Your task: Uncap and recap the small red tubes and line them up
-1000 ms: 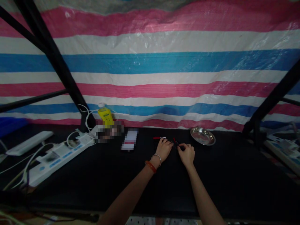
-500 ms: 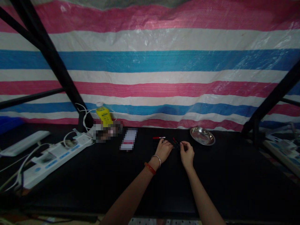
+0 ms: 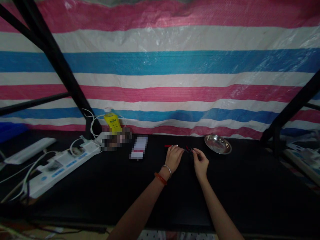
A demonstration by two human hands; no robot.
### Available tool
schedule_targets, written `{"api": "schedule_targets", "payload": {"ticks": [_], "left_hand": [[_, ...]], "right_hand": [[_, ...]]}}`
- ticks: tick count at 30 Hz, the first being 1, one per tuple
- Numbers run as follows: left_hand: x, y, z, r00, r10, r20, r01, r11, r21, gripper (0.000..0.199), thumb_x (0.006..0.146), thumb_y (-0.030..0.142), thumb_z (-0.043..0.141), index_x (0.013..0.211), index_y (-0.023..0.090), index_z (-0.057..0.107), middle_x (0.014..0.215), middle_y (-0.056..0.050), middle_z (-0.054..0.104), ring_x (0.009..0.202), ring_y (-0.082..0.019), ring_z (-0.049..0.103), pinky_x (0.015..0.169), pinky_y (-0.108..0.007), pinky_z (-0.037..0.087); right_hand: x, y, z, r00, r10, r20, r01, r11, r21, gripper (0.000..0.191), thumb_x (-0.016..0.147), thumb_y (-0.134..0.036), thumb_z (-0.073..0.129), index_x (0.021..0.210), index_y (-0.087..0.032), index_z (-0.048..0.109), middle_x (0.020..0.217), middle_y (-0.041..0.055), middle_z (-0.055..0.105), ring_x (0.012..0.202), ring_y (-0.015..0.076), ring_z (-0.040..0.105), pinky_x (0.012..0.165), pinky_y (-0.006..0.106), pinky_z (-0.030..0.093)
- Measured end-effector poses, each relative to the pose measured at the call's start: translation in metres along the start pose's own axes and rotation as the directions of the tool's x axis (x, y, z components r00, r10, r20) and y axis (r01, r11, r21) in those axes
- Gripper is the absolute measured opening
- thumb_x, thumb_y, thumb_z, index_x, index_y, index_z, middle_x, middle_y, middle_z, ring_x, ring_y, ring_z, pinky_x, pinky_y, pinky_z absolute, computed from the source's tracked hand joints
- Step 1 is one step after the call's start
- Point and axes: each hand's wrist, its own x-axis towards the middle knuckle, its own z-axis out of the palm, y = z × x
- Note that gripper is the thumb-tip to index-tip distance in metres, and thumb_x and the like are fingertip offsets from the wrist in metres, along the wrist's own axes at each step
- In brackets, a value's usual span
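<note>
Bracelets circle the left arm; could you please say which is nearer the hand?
The silver bracelet; the orange bangle sits farther from the left hand.

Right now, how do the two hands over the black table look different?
The left hand wears a silver-coloured bangle and an orange-brown bangle at the wrist; the right hand has a bare wrist. The left hand is nearer the red stick; the right hand is nearer the shiny metal dish. Both are gloveless, close to the small red-and-black thing between them.

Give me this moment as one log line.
left hand: by small red-and-black item; right hand: fingertips at same item; grips: unclear; beyond left hand: slim red rod; right of hands: metal dish
</note>
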Motion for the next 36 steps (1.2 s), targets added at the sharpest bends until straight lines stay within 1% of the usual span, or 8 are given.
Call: {"api": "schedule_targets", "payload": {"ticks": [3, 6, 9, 12, 19, 23, 27, 36], "left_hand": [[-0.001, -0.003, -0.004, 0.994, -0.035, -0.1, 0.034, 0.999, -0.014, 0.02, 0.089, 0.02, 0.045, 0.101, 0.02, 0.062, 0.097, -0.004, 0.066, 0.097, -0.017, 0.053, 0.088, -0.036, 0.04], [-0.001, -0.004, -0.007, 0.992, -0.035, -0.122, 0.036, 0.999, 0.004, 0.022, 0.089, 0.02, 0.046, 0.104, 0.021, 0.062, 0.099, -0.004, 0.065, 0.096, -0.018, 0.053, 0.086, -0.036, 0.041], [-0.001, -0.004, -0.009, 0.994, -0.005, -0.112, 0.006, 1.0, 0.005, 0.023, 0.089, 0.02, 0.045, 0.104, 0.022, 0.062, 0.097, -0.004, 0.064, 0.095, -0.017, 0.053, 0.085, -0.036, 0.042], [-0.001, -0.003, -0.009, 0.994, 0.015, -0.104, -0.016, 1.0, -0.013, 0.023, 0.09, 0.022, 0.044, 0.102, 0.022, 0.063, 0.096, -0.004, 0.064, 0.096, -0.017, 0.053, 0.085, -0.036, 0.042], [0.0, -0.005, -0.008, 0.998, 0.045, -0.054, -0.047, 0.998, -0.039, 0.019, 0.09, 0.023, 0.045, 0.097, 0.022, 0.063, 0.095, -0.003, 0.066, 0.097, -0.017, 0.055, 0.087, -0.035, 0.041], [0.001, -0.004, -0.011, 0.998, 0.049, -0.044, -0.051, 0.998, -0.039, 0.017, 0.089, 0.023, 0.046, 0.095, 0.02, 0.062, 0.094, -0.003, 0.066, 0.097, -0.016, 0.055, 0.088, -0.034, 0.041], [0.002, -0.003, -0.013, 0.997, 0.078, 0.0, -0.078, 0.997, -0.028, 0.019, 0.091, 0.023, 0.043, 0.094, 0.021, 0.061, 0.093, -0.002, 0.066, 0.095, -0.016, 0.056, 0.087, -0.034, 0.041], [0.002, 0.0, -0.012, 0.994, 0.108, -0.031, -0.11, 0.993, -0.051, 0.019, 0.091, 0.023, 0.042, 0.093, 0.021, 0.06, 0.092, -0.001, 0.066, 0.091, -0.015, 0.056, 0.088, -0.033, 0.041]], "right_hand": [[-0.001, -0.004, 0.0, 1.0, -0.007, 0.007, 0.007, 1.0, -0.019, 0.038, 0.074, -0.044, 0.057, 0.094, -0.014, 0.067, 0.09, 0.0101, 0.067, 0.078, 0.0183, 0.06, 0.072, 0.033, 0.047], [-0.004, -0.009, 0.001, 0.998, -0.021, 0.055, 0.025, 0.998, -0.062, 0.036, 0.074, -0.043, 0.057, 0.094, -0.016, 0.068, 0.089, 0.0096, 0.066, 0.076, 0.018, 0.059, 0.068, 0.032, 0.047], [-0.006, -0.014, 0.002, 0.991, -0.043, 0.126, 0.057, 0.993, -0.106, 0.032, 0.075, -0.041, 0.057, 0.092, -0.018, 0.07, 0.085, 0.008, 0.066, 0.075, 0.018, 0.059, 0.067, 0.031, 0.047], [-0.007, -0.018, 0.002, 0.985, -0.052, 0.163, 0.072, 0.99, -0.118, 0.03, 0.075, -0.04, 0.057, 0.093, -0.019, 0.07, 0.087, 0.0078, 0.066, 0.078, 0.0184, 0.059, 0.069, 0.031, 0.047], [-0.004, -0.015, 0.001, 0.992, -0.014, 0.123, 0.017, 1.0, -0.023, 0.035, 0.075, -0.042, 0.057, 0.097, -0.017, 0.069, 0.095, 0.0096, 0.068, 0.083, 0.0201, 0.061, 0.073, 0.034, 0.049], [-0.004, -0.014, 0.002, 0.994, 0.015, 0.109, -0.019, 0.999, 0.037, 0.037, 0.074, -0.042, 0.058, 0.098, -0.015, 0.068, 0.095, 0.0101, 0.069, 0.084, 0.0206, 0.063, 0.078, 0.037, 0.049], [-0.004, -0.018, 0.003, 0.994, 0.039, 0.107, -0.049, 0.994, 0.098, 0.035, 0.073, -0.041, 0.06, 0.097, -0.015, 0.069, 0.095, 0.0095, 0.07, 0.087, 0.0215, 0.064, 0.083, 0.039, 0.049], [-0.003, -0.026, 0.002, 0.988, 0.1, 0.119, -0.116, 0.983, 0.143, 0.036, 0.07, -0.041, 0.062, 0.095, -0.017, 0.07, 0.09, 0.0072, 0.071, 0.08, 0.0212, 0.065, 0.074, 0.037, 0.052]]}}
